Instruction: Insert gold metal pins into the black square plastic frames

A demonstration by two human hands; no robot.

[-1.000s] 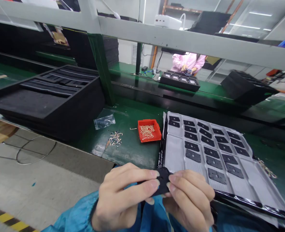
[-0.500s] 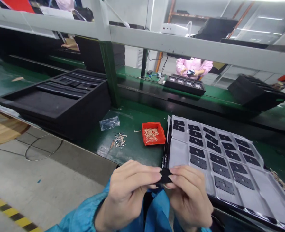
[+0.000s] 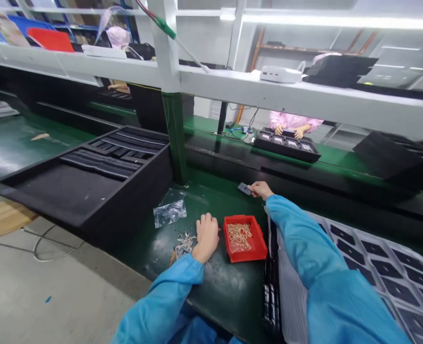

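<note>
Reaching over the bench, my right hand (image 3: pixel 261 190) pinches a small flat dark plate (image 3: pixel 244 188) by its edge, beyond the red tray. My left hand (image 3: pixel 207 235) is down on the green bench with fingers curled under; what they hold, if anything, is hidden. It lies between a heap of small pin-like pieces (image 3: pixel 185 242) and the red tray (image 3: pixel 257 241). Thin pale sticks (image 3: pixel 239 235) fill that tray. At the right, my right sleeve partly covers a pale compartment tray (image 3: pixel 293 306) bearing rows of dark plates (image 3: pixel 386 268).
A clear plastic bag (image 3: pixel 170 212) lies behind the heap. Large black foam trays (image 3: pixel 132 200) are stacked at the left, next to a green-wrapped post (image 3: pixel 174 138). A shelf beam (image 3: pixel 218 81) crosses overhead. Across the bench, a person in pink (image 3: pixel 290 119) handles a black tray.
My hands were together over a small dark piece close to my body; now they are apart. My right hand has moved forward with a plate, my left down to the bench. The view has shifted.
</note>
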